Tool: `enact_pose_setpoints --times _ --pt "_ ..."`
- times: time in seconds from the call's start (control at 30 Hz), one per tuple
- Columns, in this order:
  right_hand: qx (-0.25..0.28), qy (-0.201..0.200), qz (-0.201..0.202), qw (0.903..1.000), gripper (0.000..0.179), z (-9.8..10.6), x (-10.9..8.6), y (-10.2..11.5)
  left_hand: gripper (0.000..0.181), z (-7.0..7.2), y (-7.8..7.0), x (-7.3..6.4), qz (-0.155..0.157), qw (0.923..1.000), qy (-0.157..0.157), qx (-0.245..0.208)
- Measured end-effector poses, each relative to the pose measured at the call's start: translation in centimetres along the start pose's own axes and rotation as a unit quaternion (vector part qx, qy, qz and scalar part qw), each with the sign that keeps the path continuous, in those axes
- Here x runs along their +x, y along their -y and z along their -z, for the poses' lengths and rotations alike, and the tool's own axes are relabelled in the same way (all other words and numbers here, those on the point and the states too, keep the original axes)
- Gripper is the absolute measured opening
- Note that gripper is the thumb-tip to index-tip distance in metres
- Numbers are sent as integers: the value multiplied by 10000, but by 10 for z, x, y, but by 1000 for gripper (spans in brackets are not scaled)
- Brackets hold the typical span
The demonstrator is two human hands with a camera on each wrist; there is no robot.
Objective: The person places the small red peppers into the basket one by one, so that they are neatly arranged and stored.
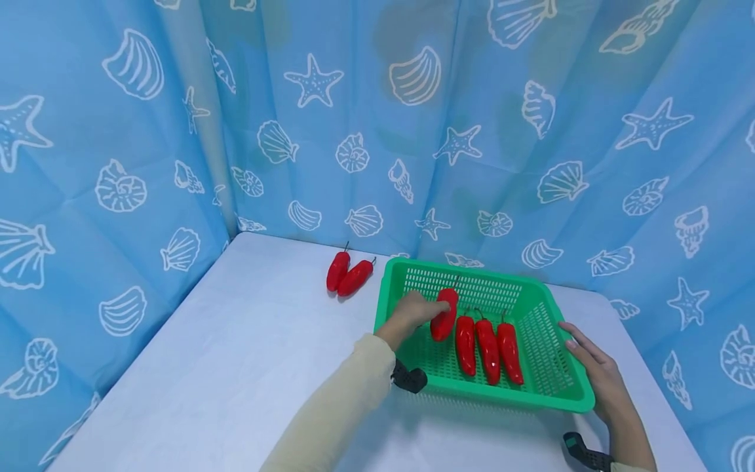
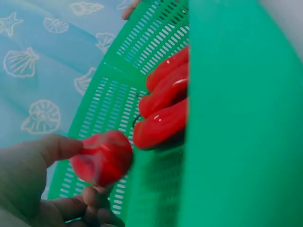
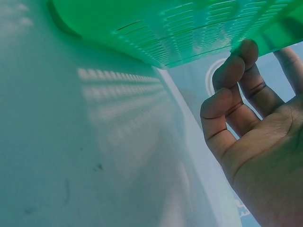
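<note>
Over the left part of the green plastic basket (image 1: pixel 475 387), my left hand (image 1: pixel 408 313) pinches a red chili pepper (image 1: pixel 445 314) between thumb and fingers. Its rounded end faces the camera in the left wrist view, where the held pepper (image 2: pixel 105 158) shows beside the fingers. Three more red peppers (image 1: pixel 487 351) lie side by side on the basket's floor, stems toward the back. At the basket's right side, my right hand (image 1: pixel 600 373) holds the rim. The right wrist view shows bent fingers (image 3: pixel 229 73) of that hand against the outside of the mesh wall.
Two red peppers (image 1: pixel 348 273) lie close together on the white table (image 1: pixel 236 354), behind and left of the basket. A blue curtain (image 1: pixel 366 111) with white shell and starfish prints hangs along the table's back and sides.
</note>
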State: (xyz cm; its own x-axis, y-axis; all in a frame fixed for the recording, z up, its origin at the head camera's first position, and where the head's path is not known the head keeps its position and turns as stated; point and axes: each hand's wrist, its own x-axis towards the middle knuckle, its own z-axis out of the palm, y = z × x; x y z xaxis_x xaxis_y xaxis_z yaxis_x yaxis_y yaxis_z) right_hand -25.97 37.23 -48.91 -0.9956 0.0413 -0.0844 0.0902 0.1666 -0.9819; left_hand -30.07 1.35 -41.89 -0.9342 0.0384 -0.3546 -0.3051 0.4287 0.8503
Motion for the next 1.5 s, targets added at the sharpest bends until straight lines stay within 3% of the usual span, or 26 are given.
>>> enact_pose_setpoints --times 0.17,0.33,0.57,0.77,0.97,1.37,1.5 --pt "160 20 80 9998 54 -1 -1 0 46 -7 7 3 94 9999 48 70" --pt "192 81 143 9997 53 2 0 1 39 -17 13 3 262 9996 -33 22" --pt "-30 -18 127 9999 55 4 1 4 36 -26 9 -4 234 9961 -164 837" --pt "-56 -33 65 10000 55 1 0 6 32 -25 6 -8 205 9867 -284 1585" --pt "46 96 253 9996 53 5 2 4 31 -26 5 -9 189 9864 -178 1625" --pt "297 116 47 9995 53 0 -1 2 42 -27 7 -15 240 9700 -162 2414" --pt "305 133 52 9994 52 -1 -2 1 42 -25 10 -17 113 9744 -22 2244"
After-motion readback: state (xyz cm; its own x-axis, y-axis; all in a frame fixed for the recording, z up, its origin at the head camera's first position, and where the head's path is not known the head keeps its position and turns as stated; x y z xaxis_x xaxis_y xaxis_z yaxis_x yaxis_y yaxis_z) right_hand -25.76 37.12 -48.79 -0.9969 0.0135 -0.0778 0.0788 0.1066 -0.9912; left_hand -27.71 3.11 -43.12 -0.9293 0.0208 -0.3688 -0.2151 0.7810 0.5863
